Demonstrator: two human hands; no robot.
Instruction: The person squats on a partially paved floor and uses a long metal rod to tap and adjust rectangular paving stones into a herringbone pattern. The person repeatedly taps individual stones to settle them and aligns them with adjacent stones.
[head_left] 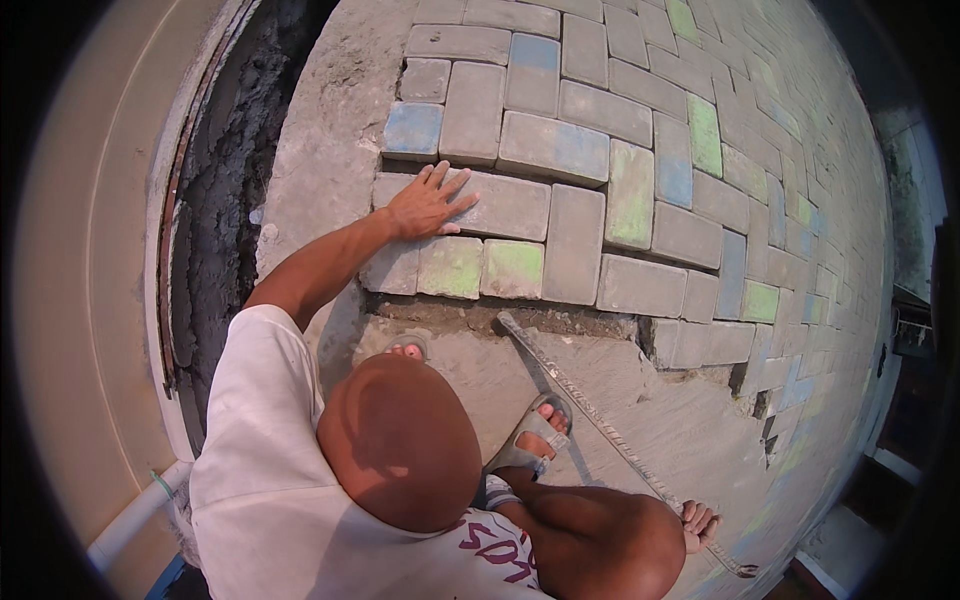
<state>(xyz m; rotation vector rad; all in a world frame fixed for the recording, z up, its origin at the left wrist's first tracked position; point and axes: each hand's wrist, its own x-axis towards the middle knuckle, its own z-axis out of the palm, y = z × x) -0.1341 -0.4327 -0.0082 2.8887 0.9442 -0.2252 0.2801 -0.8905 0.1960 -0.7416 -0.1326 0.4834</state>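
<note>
My left hand lies palm down with its fingers spread on a grey paving block near the left edge of the paving. Just below it sit two green-tinted blocks, side by side. My right hand is closed around a long ribbed steel bar, close to its hooked lower end. The bar slants up to the left, and its far tip reaches the broken edge of the blocks. A dark gap shows between the grey block and the row above it.
Grey, blue and green blocks in a mixed pattern spread away to the right. Bare sandy ground lies around my sandalled foot. On the left run a deep dark trench and a beige wall, with a white pipe below.
</note>
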